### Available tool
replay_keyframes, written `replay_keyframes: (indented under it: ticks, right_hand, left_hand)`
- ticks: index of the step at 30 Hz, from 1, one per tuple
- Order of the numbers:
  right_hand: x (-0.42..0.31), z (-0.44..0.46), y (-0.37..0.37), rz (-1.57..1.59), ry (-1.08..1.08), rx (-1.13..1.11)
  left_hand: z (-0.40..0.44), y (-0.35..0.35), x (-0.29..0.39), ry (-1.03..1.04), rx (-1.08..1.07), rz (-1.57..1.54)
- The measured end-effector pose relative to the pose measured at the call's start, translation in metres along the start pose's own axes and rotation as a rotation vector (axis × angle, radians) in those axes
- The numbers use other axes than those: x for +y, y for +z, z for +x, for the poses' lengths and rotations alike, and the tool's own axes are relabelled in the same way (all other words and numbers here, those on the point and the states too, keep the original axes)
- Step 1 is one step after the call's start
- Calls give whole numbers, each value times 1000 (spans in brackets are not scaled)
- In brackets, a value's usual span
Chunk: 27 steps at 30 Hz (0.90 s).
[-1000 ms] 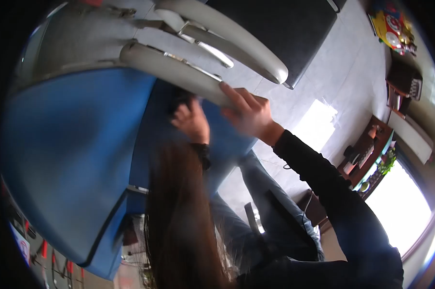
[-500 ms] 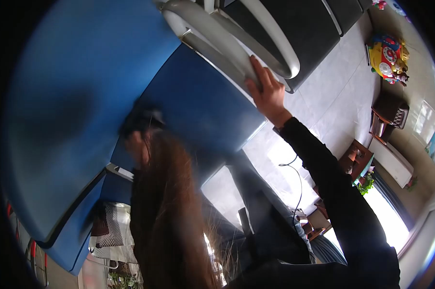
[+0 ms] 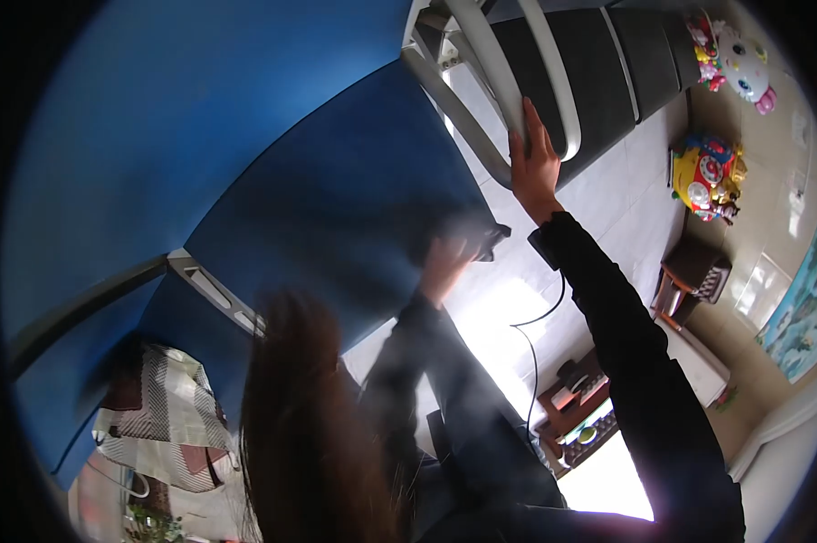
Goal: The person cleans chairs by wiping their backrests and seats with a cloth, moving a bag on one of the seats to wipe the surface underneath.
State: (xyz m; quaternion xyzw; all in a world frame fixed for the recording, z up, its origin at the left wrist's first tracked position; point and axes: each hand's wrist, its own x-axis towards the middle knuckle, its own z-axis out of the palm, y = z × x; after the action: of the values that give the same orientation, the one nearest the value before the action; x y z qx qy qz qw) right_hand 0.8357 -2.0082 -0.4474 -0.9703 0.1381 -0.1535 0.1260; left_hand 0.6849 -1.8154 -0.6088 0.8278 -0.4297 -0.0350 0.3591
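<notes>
My left hand (image 3: 446, 270) is closed on a dark cloth (image 3: 493, 242) at the front edge of a blue seat (image 3: 354, 181). Motion blurs this hand, and the cloth's full shape is hard to make out. Higher and to the right, my right hand (image 3: 539, 172) holds the end of a pale grey armrest (image 3: 497, 72), its fingers along one side of the bar and the thumb on the other. Long hair (image 3: 304, 416) hangs in front of the camera and covers part of my left arm's side.
Beside the armrest runs a row of black seats (image 3: 567, 63). A patterned cloth (image 3: 177, 416) lies on another blue seat at lower left. A thin black cable (image 3: 533, 380) hangs over the tiled floor. Colourful toys (image 3: 705, 176) and a brown chair (image 3: 698, 271) stand along the wall.
My left hand has swept the dark cloth rightward across the blue seat to its front edge. My right hand stays on the armrest while the whole view has shifted.
</notes>
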Motion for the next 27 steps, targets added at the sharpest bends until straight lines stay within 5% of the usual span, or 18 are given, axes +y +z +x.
replay_keyframes:
  ticks: [3,6,9,13,15,17,19,21,22,23,24,25,27]
  right_hand:
    - [-4,-6,-4,21,30,-47]
    - [-9,-5,-3,14,13,1]
    - [-14,-5,-5,-27,66,-3]
    - [-14,-5,-2,-65,34,45]
    - [-22,-5,-8,-33,186,-68]
    - [-19,-5,-5,-224,8,-26]
    - [-30,-3,-8,-265,-79,48]
    - [-71,-15,-7,-270,-82,105]
    - [-87,-34,0,-25,-3,49]
    - [-82,-62,18,240,130,-133]
    - [-114,-73,15,103,-23,-225]
    - [-137,-79,18,100,200,-416]
    - [-155,-106,46,87,410,-592]
  left_hand:
    - [4,-83,-54,-153,-143,45]
    - [-2,-176,-141,-224,-212,464]
    - [-20,-230,-204,-493,-59,672]
    - [-24,-220,-186,-873,15,719]
    - [-15,-184,-150,-897,67,571]
    - [6,-166,-99,-699,-27,504]
    - [29,-172,-62,-630,-164,260]
    - [26,-182,-71,-676,-17,-111]
    - [18,-189,-74,-686,45,-300]
    - [26,-242,-70,-922,14,-759]
    - [15,-288,-78,-1033,-18,-1247]
    - [12,-333,-78,-1115,-51,-1741]
    - [-24,-394,-58,-1088,-14,-1986]
